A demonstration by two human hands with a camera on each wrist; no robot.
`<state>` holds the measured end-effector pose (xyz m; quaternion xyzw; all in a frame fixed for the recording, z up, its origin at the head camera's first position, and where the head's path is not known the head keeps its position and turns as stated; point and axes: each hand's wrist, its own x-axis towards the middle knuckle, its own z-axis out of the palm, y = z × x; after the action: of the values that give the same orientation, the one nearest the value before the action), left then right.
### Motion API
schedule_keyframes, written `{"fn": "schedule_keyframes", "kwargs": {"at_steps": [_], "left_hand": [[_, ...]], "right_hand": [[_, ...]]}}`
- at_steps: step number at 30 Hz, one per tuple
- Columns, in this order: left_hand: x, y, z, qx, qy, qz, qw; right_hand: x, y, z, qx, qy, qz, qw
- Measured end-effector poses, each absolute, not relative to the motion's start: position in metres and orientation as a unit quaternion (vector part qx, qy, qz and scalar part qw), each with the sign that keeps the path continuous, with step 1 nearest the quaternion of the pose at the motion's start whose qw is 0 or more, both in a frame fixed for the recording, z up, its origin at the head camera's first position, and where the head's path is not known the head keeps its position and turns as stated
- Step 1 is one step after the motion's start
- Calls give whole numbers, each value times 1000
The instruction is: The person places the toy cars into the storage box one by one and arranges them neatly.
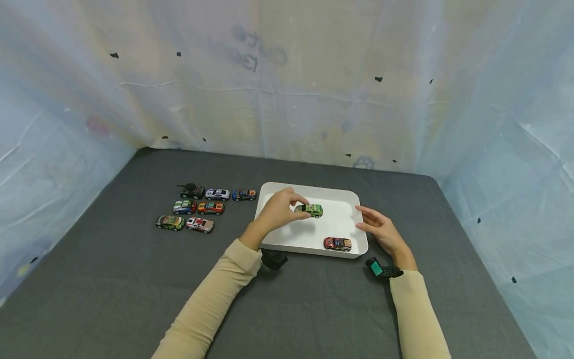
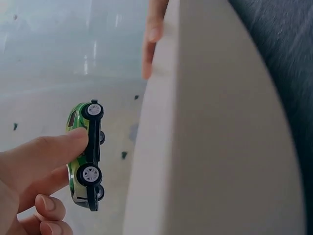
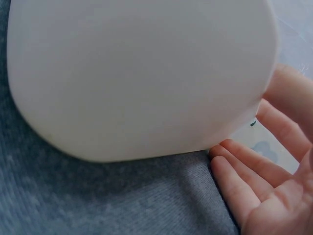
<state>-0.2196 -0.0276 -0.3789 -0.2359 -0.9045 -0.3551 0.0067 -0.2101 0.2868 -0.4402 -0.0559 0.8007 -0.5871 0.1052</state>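
Observation:
My left hand [image 1: 280,209] pinches a green toy car [image 1: 315,210] between thumb and fingers, above the white tray [image 1: 278,241]. In the left wrist view the green car [image 2: 78,161] hangs with its wheels facing the tray's side wall. A red toy car [image 1: 337,244] sits inside the tray at its near right corner. At the tray's right end, my right hand [image 1: 381,230] touches the rim with thumb and fingertips, its fingers fairly straight. The right wrist view shows those fingers [image 3: 239,181] against the tray's outer wall [image 3: 146,98].
Left of the tray, several toy cars stand in rows on the grey cloth, among them a white car [image 1: 217,194], a blue one [image 1: 244,195] and an orange-red one [image 1: 211,208]. A black toy tank [image 1: 192,190] stands at their back left. Pale sheeting [image 1: 314,99] encloses the table.

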Motion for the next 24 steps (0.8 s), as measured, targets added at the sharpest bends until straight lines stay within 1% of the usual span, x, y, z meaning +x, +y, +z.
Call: {"fn": "schedule_keyframes", "kwargs": {"at_steps": [14,24], "left_hand": [[-223,10,-398,-205,-903,-376,-25],[-220,38,-397,-180,-914,-361,-53]], "right_hand": [[-210,284,-439,-63,794,-596,100],[-209,285,-439,-63,792,-599,100]]}}
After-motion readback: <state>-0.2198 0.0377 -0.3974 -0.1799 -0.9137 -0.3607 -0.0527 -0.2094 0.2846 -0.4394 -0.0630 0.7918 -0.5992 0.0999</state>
